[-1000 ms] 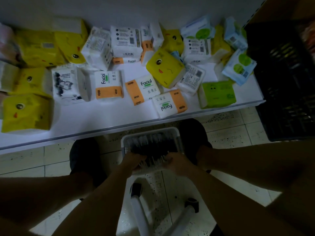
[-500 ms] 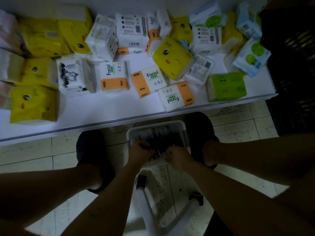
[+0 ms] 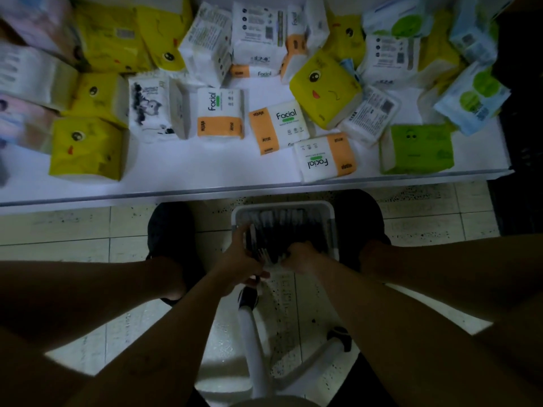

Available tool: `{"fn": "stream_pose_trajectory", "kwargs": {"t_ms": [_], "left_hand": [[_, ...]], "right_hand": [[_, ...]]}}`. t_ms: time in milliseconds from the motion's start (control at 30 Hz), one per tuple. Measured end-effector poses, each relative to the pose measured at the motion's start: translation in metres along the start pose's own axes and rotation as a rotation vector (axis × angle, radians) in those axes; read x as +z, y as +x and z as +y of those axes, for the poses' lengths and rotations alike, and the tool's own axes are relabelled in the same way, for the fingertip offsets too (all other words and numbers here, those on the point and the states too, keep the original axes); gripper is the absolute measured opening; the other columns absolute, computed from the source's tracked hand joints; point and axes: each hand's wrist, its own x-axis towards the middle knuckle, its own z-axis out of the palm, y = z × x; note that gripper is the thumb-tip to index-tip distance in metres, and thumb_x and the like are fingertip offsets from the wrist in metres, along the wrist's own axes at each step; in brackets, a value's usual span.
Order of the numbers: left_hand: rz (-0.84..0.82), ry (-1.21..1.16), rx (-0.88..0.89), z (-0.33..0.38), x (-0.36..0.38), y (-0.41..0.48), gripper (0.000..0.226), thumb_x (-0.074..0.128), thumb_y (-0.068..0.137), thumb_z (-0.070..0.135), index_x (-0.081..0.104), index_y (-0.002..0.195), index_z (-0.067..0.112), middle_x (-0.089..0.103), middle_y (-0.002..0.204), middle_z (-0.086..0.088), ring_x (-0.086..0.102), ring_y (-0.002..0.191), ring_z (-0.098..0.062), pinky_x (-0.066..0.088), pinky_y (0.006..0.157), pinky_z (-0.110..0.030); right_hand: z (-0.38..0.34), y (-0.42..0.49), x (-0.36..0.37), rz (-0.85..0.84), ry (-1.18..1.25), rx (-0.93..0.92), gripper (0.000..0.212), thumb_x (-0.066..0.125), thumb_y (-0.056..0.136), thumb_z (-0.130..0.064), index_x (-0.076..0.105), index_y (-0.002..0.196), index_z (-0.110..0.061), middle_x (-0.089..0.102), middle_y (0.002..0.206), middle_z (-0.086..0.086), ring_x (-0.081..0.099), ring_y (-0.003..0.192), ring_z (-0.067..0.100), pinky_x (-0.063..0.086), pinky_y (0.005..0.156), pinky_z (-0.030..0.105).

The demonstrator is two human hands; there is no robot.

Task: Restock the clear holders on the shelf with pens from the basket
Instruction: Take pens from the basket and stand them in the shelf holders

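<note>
Two hands inside the basket (image 3: 283, 205): left hand (image 3: 244, 257) grips pens (image 3: 263, 256), right hand (image 3: 302, 257) hold unreadable; gathering step, next probably calls for lifting a bundle clear.

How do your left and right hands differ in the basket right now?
The left hand is at the basket's left rim; the right hand is nearer its middle. The left hand grips pens, one poking up past its fingers; the right hand's fingers curl into the pile, hold unclear. Both reach into the same basket.
</note>
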Motion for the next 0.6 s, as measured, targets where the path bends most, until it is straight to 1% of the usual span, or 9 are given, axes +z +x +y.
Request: {"fn": "stream_pose_trajectory", "kwargs": {"t_ms": [67, 133, 167, 233, 333, 367, 467, 533, 600], "left_hand": [[0.03, 0.024, 0.024, -0.0018, 0.0031, -0.0012, 0.104, 0.063, 0.075, -0.018, 0.016, 0.145, 0.043, 0.054, 0.125, -0.02, 0.068, 0.088, -0.03, 0.059, 0.058, -0.037], [0.048, 0.044, 0.044, -0.0036, 0.0052, -0.0013, 0.094, 0.059, 0.079, -0.016, 0.02, 0.143, 0.04, 0.054, 0.121, -0.019, 0.067, 0.088, -0.03, 0.06, 0.065, -0.044], [0.054, 0.052, 0.05, -0.004, 0.0059, -0.0012, 0.088, 0.057, 0.081, -0.015, 0.021, 0.142, 0.039, 0.054, 0.12, -0.018, 0.066, 0.086, -0.029, 0.06, 0.066, -0.043], [0.07, 0.062, 0.06, -0.004, 0.0068, 0.0002, 0.081, 0.053, 0.084, -0.011, 0.022, 0.143, 0.036, 0.053, 0.123, -0.019, 0.063, 0.084, -0.027, 0.057, 0.064, -0.037], [0.108, 0.085, 0.094, -0.0024, 0.0058, 0.0004, 0.074, 0.049, 0.088, -0.005, 0.025, 0.144, 0.036, 0.052, 0.126, -0.017, 0.059, 0.089, -0.026, 0.052, 0.062, -0.031], [0.129, 0.093, 0.11, -0.002, 0.005, 0.0005, 0.07, 0.047, 0.09, -0.004, 0.027, 0.144, 0.036, 0.051, 0.128, -0.017, 0.058, 0.096, -0.029, 0.051, 0.065, -0.032], [0.174, 0.101, 0.141, 0.0, 0.0027, -0.001, 0.061, 0.043, 0.094, -0.001, 0.034, 0.144, 0.034, 0.046, 0.136, -0.016, 0.052, 0.116, -0.039, 0.052, 0.086, -0.045], [0.19, 0.125, 0.156, -0.0001, 0.0019, -0.0014, 0.056, 0.041, 0.097, 0.003, 0.036, 0.144, 0.032, 0.046, 0.137, -0.015, 0.052, 0.118, -0.036, 0.051, 0.093, -0.048], [0.224, 0.158, 0.156, -0.0018, 0.0016, -0.0011, 0.05, 0.04, 0.099, 0.007, 0.039, 0.142, 0.03, 0.051, 0.134, -0.014, 0.055, 0.114, -0.031, 0.051, 0.091, -0.044]], "right_hand": [[-0.0024, 0.0004, -0.0021, -0.01, -0.051, 0.028, 0.046, 0.048, 0.098, -0.035, 0.053, 0.133, -0.005, 0.052, 0.128, 0.017, 0.041, 0.131, 0.034, 0.035, 0.109, 0.037], [-0.004, 0.0012, -0.003, -0.018, -0.111, 0.053, 0.047, 0.042, 0.101, -0.038, 0.049, 0.136, -0.007, 0.047, 0.139, 0.015, 0.035, 0.134, 0.035, 0.03, 0.112, 0.038], [-0.0038, 0.0013, -0.0029, -0.022, -0.118, 0.058, 0.048, 0.038, 0.102, -0.039, 0.049, 0.136, -0.007, 0.047, 0.14, 0.015, 0.034, 0.134, 0.034, 0.029, 0.113, 0.037], [-0.0049, -0.0006, -0.0041, -0.023, -0.124, 0.049, 0.048, 0.036, 0.102, -0.039, 0.05, 0.135, -0.008, 0.049, 0.138, 0.015, 0.036, 0.132, 0.033, 0.029, 0.112, 0.035], [-0.0038, -0.0004, -0.003, 0.008, -0.072, 0.051, 0.049, 0.049, 0.098, -0.038, 0.053, 0.132, -0.003, 0.051, 0.13, 0.015, 0.043, 0.128, 0.034, 0.039, 0.108, 0.038], [-0.0042, -0.0021, -0.0026, 0.024, -0.046, 0.05, 0.051, 0.051, 0.097, -0.038, 0.053, 0.133, -0.002, 0.051, 0.125, 0.016, 0.043, 0.128, 0.034, 0.04, 0.107, 0.038], [-0.0051, -0.0052, 0.0021, 0.04, -0.061, 0.035, 0.046, 0.045, 0.099, -0.035, 0.054, 0.13, -0.002, 0.05, 0.133, 0.02, 0.045, 0.125, 0.033, 0.04, 0.101, 0.035], [-0.0054, -0.0064, 0.0045, 0.041, -0.061, 0.034, 0.043, 0.043, 0.101, -0.032, 0.055, 0.13, -0.003, 0.046, 0.137, 0.02, 0.045, 0.124, 0.032, 0.04, 0.098, 0.034], [-0.0041, -0.0061, 0.0043, 0.051, -0.076, 0.051, 0.042, 0.044, 0.1, -0.029, 0.052, 0.132, -0.004, 0.042, 0.141, 0.02, 0.042, 0.127, 0.034, 0.038, 0.102, 0.035]]}}
